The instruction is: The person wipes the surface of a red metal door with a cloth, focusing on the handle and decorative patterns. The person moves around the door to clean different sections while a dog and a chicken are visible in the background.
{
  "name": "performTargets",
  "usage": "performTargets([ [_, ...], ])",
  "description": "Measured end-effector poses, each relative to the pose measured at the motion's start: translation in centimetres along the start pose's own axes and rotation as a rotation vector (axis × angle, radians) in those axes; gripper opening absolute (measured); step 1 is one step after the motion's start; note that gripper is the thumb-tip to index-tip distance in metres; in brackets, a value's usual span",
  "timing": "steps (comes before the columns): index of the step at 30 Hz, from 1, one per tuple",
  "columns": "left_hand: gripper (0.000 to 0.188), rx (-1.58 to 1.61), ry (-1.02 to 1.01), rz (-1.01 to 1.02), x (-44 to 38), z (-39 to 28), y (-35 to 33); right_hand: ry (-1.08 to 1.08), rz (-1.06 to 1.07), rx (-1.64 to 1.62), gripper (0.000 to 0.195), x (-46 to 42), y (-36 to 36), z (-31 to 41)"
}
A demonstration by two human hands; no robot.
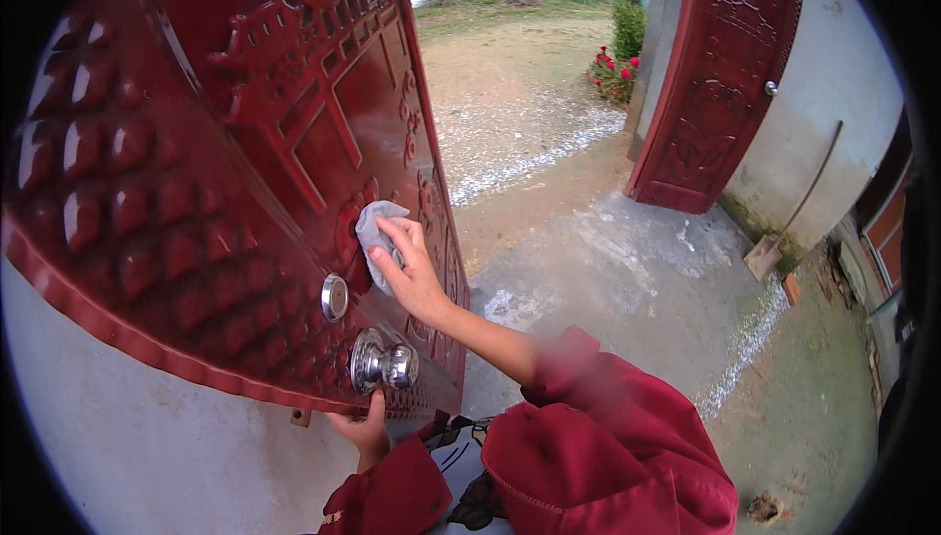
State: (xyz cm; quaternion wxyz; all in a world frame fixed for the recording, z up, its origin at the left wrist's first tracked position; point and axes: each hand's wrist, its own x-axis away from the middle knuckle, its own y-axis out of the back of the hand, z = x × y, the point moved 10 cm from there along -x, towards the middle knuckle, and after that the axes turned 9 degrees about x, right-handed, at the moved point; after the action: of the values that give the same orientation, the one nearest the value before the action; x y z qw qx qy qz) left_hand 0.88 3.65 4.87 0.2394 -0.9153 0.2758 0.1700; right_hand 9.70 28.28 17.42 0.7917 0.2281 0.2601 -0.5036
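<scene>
A large red embossed metal door stands before me at the left, with a raised pagoda relief. My right hand presses a crumpled grey cloth against the door's raised pattern, above a round silver lock cylinder. Below that lock sits a shiny metal doorknob. At the door's edge under the knob, my left hand grips the edge, its thumb on the face and its other fingers partly hidden behind. Both arms wear dark red sleeves.
A second red door leaf stands at the upper right against a pale wall. A long-handled shovel leans there near a brick. Concrete floor lies between the leaves, with gravelly ground and red flowers beyond.
</scene>
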Motion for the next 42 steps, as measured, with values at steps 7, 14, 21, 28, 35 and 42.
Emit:
performTargets([
  [7,0.069,-0.22,-0.047,-0.102,1.1,-0.1,1.1,0.041,-0.018,-0.023,0.035,0.7,-0.8,-1.3],
  [14,0.074,-0.246,-0.144,-0.156,0.4,-1.2,-0.4,-0.283,0.013,-0.112,0.044,2.0,-0.9,-8.2],
  [21,0.08,-0.326,-0.128,-0.194,0.9,-2.4,-0.1,0.64,0.029,-0.119,0.045,-9.8,2.1,17.4],
  [28,0.082,-0.291,-0.157,-0.211,0.6,-2.5,-0.6,0.892,-0.163,0.046,0.049,-12.9,1.7,18.8],
  [35,0.078,-0.295,-0.169,-0.239,0.4,-2.6,0.1,0.149,-0.288,0.304,0.041,-22.3,3.0,0.4],
  [42,0.071,-0.351,-0.136,-0.251,0.8,-0.4,2.1,0.169,-0.136,0.354,0.045,-20.5,2.7,-5.4],
])
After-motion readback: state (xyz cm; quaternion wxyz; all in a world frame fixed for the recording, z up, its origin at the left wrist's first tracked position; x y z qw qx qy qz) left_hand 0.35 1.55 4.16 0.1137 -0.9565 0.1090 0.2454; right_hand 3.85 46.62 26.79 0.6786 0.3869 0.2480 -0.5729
